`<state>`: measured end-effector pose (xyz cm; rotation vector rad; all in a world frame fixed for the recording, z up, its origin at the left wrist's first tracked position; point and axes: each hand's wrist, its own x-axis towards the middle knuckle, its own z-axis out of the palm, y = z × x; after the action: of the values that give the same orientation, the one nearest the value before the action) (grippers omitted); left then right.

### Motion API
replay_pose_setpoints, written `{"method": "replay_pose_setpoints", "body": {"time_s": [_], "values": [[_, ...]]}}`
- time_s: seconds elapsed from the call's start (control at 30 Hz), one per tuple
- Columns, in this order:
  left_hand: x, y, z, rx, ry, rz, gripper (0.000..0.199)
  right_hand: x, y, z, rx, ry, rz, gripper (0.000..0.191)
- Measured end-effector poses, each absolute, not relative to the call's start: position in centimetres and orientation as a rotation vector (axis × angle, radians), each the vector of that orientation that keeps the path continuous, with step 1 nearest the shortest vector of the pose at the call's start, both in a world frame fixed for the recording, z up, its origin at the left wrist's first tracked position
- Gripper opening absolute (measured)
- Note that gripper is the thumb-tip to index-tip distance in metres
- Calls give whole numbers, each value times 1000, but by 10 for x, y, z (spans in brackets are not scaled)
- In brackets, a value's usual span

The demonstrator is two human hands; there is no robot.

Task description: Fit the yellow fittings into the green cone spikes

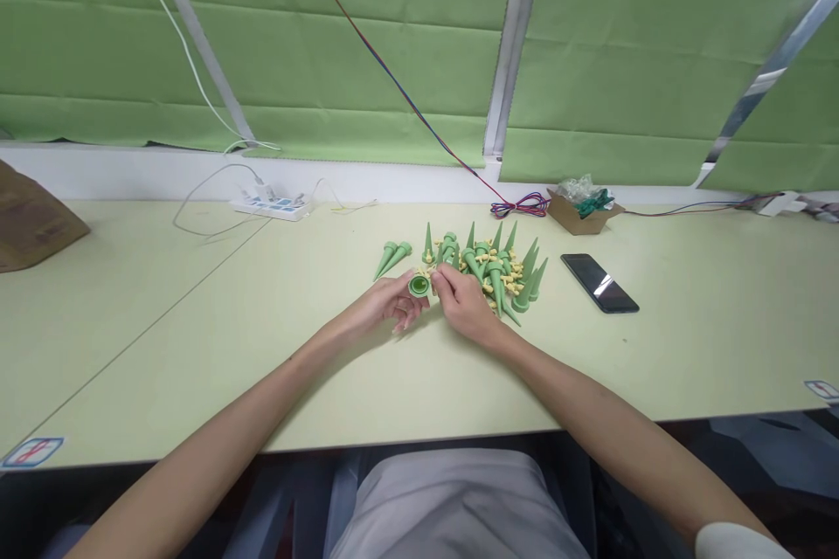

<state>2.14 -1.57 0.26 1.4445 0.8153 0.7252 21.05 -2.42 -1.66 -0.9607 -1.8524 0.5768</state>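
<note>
My left hand [397, 301] holds a green cone-shaped piece [419, 284] by its wide end, whose round opening faces me. Against its right side, my right hand [461, 301] pinches at a small yellow part [433, 272], mostly covered by the fingers. Just behind and to the right of my hands lies a pile of green cone spikes [496, 277] mixed with small yellow pieces [515, 284]. Two more green spikes [395, 257] lie side by side, left of the pile.
A black phone [599, 283] lies right of the pile. Farther back are a cardboard box [577, 218] with plastic and green items, coiled red and blue wire [521, 206], and a white power strip [273, 207]. A brown bag [36, 223] stands far left.
</note>
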Motion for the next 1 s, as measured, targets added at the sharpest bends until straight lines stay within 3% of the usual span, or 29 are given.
{"method": "replay_pose_setpoints", "body": {"time_s": [0.37, 0.67, 0.8, 1.0], "values": [[22, -28, 15, 2005, 962, 836, 31, 213, -20, -16, -994, -1864, 616, 38], [26, -24, 8, 2136, 1054, 975, 28, 212, -17, -16, -1037, -1759, 606, 40], [27, -23, 10, 1946, 1156, 1041, 36, 211, -19, -13, -1051, -1688, 557, 39], [23, -16, 8, 1604, 1000, 729, 74, 211, -23, -11, -1027, -1779, 463, 33]]}}
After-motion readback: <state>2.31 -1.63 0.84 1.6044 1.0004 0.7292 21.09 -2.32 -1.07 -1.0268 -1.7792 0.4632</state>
